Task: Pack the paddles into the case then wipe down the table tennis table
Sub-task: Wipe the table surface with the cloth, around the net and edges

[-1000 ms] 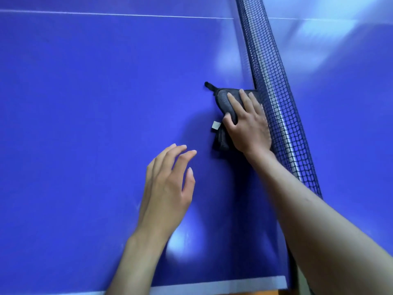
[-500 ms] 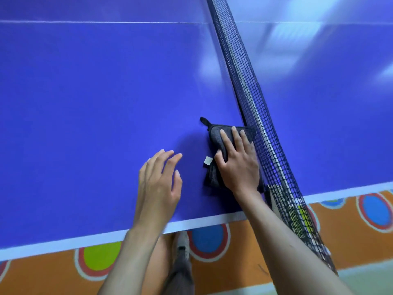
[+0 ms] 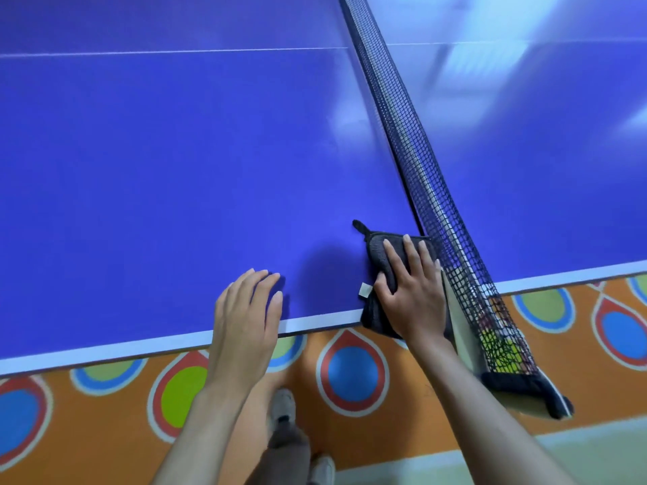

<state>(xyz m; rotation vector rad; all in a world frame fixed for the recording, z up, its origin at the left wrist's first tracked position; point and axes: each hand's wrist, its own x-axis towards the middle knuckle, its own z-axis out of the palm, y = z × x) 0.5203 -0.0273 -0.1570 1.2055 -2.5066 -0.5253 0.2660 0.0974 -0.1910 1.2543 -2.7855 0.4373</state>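
A folded dark grey cloth with a small white tag lies on the blue table tennis table, right beside the net and reaching over the near white edge. My right hand lies flat on the cloth with straight fingers and presses it down. To its left, my left hand rests over the table's near edge, fingers relaxed and holding nothing. No paddles or case are in view.
The black net runs from the top centre down to its post, which sticks out past the table edge at the lower right. Below the table lies an orange floor with coloured drop shapes; my legs and shoes stand there.
My right hand has pulled the cloth along the net toward me, from mid-table to the near edge. My left hand has drawn back with it to the edge.
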